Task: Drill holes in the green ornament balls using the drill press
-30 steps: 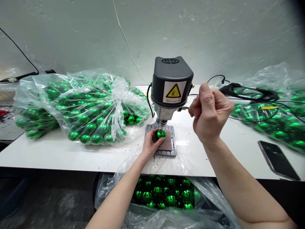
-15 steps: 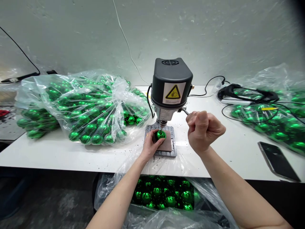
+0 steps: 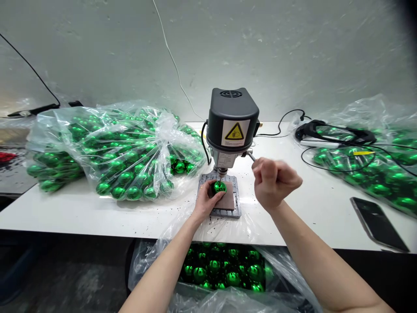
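A small black bench drill (image 3: 232, 126) stands mid-table on a grey slotted base (image 3: 237, 211). My left hand (image 3: 204, 201) is wrapped round a shiny green ball (image 3: 219, 187) held on a brown pad (image 3: 229, 201) right under the drill bit. My right hand (image 3: 273, 181) is a closed fist round the drill's metal feed lever (image 3: 250, 156), pulled low beside the machine. The bit's tip touches the top of the ball.
A big clear bag of green balls (image 3: 120, 152) lies left of the drill, another bag (image 3: 371, 167) at the right under black cables (image 3: 329, 132). A dark phone (image 3: 378, 223) lies near the right front edge. A third open bag of balls (image 3: 224, 271) sits below the table edge.
My right hand has swung down from head height to beside the drill base, pulling the lever with it. The left hand kept the ball under the bit.
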### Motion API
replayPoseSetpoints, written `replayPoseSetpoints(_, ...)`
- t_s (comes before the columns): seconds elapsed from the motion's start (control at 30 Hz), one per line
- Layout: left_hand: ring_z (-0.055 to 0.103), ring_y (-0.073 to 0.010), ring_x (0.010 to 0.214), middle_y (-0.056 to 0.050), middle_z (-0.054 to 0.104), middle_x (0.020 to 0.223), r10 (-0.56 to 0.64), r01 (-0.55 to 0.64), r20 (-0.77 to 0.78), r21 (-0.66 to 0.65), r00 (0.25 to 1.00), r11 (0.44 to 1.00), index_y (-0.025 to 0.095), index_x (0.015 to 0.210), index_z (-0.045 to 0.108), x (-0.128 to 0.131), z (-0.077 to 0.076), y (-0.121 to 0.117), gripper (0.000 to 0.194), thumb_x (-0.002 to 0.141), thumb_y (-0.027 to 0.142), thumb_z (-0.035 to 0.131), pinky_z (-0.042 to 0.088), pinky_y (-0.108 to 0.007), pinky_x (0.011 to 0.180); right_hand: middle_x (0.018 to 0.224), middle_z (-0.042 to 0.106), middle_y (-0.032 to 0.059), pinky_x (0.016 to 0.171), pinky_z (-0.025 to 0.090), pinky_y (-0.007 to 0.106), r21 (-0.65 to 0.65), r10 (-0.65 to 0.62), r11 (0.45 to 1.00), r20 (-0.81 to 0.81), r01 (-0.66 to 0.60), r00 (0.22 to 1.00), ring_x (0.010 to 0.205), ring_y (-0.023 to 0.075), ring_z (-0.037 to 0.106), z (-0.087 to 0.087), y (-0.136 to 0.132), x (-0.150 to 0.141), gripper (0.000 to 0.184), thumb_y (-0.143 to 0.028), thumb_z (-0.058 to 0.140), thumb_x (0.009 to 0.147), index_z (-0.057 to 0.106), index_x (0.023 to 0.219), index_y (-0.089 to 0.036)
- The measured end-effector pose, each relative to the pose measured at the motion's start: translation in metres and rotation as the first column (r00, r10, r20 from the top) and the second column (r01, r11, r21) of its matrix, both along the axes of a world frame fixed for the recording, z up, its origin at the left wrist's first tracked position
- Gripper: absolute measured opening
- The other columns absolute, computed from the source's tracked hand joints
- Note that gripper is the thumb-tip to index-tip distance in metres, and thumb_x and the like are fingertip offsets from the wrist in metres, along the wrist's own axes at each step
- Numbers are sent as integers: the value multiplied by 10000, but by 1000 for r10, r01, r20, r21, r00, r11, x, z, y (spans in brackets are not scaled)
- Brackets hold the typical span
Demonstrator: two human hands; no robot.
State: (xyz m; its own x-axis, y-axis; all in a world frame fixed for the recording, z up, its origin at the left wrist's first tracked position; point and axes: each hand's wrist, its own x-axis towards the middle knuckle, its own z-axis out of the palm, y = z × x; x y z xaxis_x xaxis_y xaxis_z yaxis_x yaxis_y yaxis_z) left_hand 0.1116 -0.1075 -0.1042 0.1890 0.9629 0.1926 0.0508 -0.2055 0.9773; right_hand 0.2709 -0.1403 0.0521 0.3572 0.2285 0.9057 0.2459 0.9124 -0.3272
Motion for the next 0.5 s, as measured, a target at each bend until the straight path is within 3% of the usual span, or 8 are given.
replayPoseSetpoints(0.1,645,-240,1037,-94,686,1097,54,-54,-12,-30,998,998,195,1136,624,0,12,-5,434,770,350,800,495,-393,936,425,422,-69,331,223,241,-236,4,970,-208,-54,978,340,46,343,39,4,-6,384,-343,647,905,550,561,-201)
replayPoseSetpoints(0.23,641,-237,948,-81,688,1029,201,-211,-204,-30,958,977,210,1064,613,-16,36,-47,393,762,379,799,490,-364,818,400,353,-77,316,201,256,-401,5,911,-228,-98,974,318,50,297,70,12,-7,418,-432,628,907,540,551,-232)
replayPoseSetpoints(0.27,638,-236,912,-73,691,1001,152,-169,-273,-41,950,985,219,1042,618,-22,42,-63,395,746,394,814,483,-351,777,402,349,-76,321,207,257,-413,-1,906,-216,-91,976,323,50,298,71,13,-7,413,-429,631,905,542,552,-235)
replayPoseSetpoints(0.33,633,-234,854,-59,700,970,-107,77,-387,-92,916,993,233,1010,645,-34,50,-93,453,673,437,869,466,-328,714,408,366,-71,331,215,264,-422,3,902,-213,-95,977,336,54,306,71,12,-6,404,-427,659,886,553,547,-233)
replayPoseSetpoints(0.4,634,-238,842,-56,707,980,-326,299,-456,-132,828,945,237,1005,673,-46,57,-108,530,604,495,903,460,-318,694,404,381,-68,338,211,274,-416,8,903,-233,-107,973,343,58,313,69,10,-6,402,-424,691,861,562,537,-225)
replayPoseSetpoints(0.43,635,-236,839,-56,708,974,-353,333,-472,-129,808,934,233,1000,682,-51,60,-105,495,646,522,874,461,-317,695,400,383,-67,342,208,278,-412,8,905,-242,-110,970,345,61,314,68,9,-6,405,-426,698,855,563,532,-221)
replayPoseSetpoints(0.5,631,-224,810,-60,703,912,-221,227,-495,-50,840,973,217,950,688,-61,65,-78,312,853,513,698,460,-319,703,400,386,-64,353,205,283,-412,-2,906,-248,-103,969,348,63,316,68,8,-7,414,-432,701,853,560,527,-218)
